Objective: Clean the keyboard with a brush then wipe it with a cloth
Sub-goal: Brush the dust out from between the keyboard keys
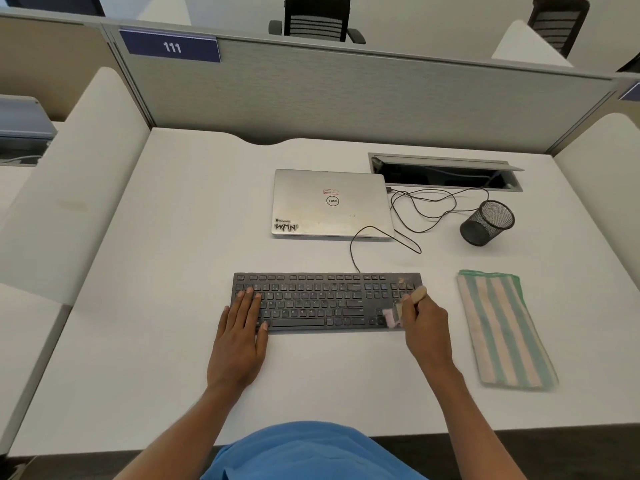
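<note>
I see keyboard (325,301) flat on tabletop (166,271), middle, toward near edge. Right hand (425,318) grips brush (394,316), bristles on keyboard's right end. Left hand (242,329) flat, fingers straight, pressing left keys. Striped cloth (502,327) lies near right edge.

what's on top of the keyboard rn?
The left hand lies flat on the left keys of the keyboard. The brush, gripped by the right hand, is over its right end. The keys beneath both are hidden.
</note>
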`<state>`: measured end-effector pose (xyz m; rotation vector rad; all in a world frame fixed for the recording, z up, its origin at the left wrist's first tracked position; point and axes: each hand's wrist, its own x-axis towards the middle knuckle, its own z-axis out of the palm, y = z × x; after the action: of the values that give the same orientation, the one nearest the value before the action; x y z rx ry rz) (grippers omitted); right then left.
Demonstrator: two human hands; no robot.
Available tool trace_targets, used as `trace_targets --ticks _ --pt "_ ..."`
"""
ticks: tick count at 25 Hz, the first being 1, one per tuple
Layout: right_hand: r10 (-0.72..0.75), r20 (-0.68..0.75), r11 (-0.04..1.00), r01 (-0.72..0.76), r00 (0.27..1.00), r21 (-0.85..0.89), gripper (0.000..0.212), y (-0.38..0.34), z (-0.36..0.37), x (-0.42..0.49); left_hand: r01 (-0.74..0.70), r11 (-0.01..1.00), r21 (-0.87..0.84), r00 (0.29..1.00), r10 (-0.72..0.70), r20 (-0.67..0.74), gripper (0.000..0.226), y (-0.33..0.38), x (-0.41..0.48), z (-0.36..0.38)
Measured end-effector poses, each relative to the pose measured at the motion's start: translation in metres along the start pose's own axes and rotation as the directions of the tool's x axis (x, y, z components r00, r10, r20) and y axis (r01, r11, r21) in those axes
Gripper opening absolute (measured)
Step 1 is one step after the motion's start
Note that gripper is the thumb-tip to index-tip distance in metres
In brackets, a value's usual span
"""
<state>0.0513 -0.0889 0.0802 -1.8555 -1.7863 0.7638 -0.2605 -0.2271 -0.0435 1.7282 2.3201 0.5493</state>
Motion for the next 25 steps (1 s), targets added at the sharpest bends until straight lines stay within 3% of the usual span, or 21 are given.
trace_targets --ticks 3,10,16,25 --pt "0.010 -0.039 0.999 -0.008 0.999 0.053 0.035 -0.005 0.007 0.012 -0.001 1.000 -0.002 1.000 0.001 -0.001 0.063 0.001 0.000 0.000" --pt "-0.004 0.144 1.000 0.008 0.990 -0.027 0.036 0.003 0.004 -0.025 0.000 1.000 0.002 1.000 0.000 -0.012 0.063 0.002 0.000 -0.001" --pt "-0.082 -0.010 0.994 0.082 0.997 0.067 0.034 -0.018 0.015 -0.003 0.003 1.000 0.003 1.000 -0.003 -0.001 0.063 0.002 -0.001 0.000" --pt "-0.082 0.101 0.997 0.082 0.992 0.006 0.031 0.007 0.010 -0.025 -0.004 1.000 0.007 1.000 0.004 -0.013 0.063 0.002 0.000 0.000"
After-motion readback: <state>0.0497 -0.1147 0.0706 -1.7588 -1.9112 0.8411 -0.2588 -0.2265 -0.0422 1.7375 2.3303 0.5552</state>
